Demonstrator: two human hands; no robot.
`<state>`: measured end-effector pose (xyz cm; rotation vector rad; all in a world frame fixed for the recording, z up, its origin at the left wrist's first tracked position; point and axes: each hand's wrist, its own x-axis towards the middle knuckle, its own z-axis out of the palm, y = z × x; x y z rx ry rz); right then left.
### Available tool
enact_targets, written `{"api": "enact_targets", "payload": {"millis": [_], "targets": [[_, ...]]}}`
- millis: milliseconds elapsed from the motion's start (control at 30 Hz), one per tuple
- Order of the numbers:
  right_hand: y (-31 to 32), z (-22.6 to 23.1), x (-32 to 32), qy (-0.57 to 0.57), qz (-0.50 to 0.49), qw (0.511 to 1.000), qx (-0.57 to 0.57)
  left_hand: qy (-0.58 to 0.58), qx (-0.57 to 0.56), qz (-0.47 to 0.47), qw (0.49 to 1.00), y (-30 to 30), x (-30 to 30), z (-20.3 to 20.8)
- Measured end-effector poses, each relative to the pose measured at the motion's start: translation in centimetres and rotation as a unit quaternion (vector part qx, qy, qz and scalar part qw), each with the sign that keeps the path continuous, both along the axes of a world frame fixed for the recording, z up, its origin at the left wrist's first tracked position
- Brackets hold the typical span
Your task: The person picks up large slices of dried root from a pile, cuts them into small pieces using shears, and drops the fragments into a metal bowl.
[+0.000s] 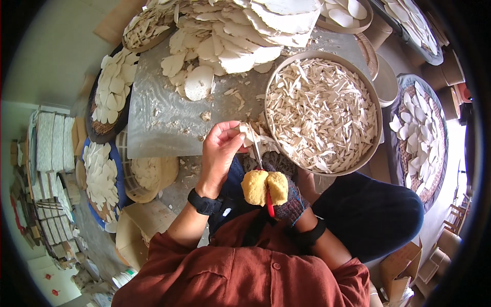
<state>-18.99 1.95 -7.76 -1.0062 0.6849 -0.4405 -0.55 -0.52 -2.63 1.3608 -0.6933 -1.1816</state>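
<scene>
My left hand (220,149), bare, pinches a small pale dried slice (249,135) between thumb and fingers. My right hand (293,202) wears a dark knitted glove and is closed around a pair of scissors (257,152). Thick yellow sponge padding (265,188) wraps the handles, and a bit of red handle shows below. The scissor blades point up at the slice, against its lower right edge; whether they have cut into it I cannot tell. Just right of the slice stands a large round sieve (379,113), filled with thin pale cut strips (322,112).
A big pile of pale flat slices (230,36) covers the far side of the metal table (153,123), with crumbs scattered nearby. Round trays of slices (110,92) (419,133) stand on both sides. A cardboard box (138,230) sits lower left, another box (401,263) lower right.
</scene>
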Motion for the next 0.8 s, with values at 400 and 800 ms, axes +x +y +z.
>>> {"api": "enact_targets", "payload": {"millis": [400,800], "targets": [[-0.3,1.4,-0.4,-0.008,-0.005,0.999,-0.049,-0.012,0.029,-0.017,0.999,-0.5,0.5,-0.2],[-0.8,-0.5,-0.7,0.049,0.072,0.983,-0.162,-0.012,0.037,-0.051,0.998,0.4,1.7,0.8]]}}
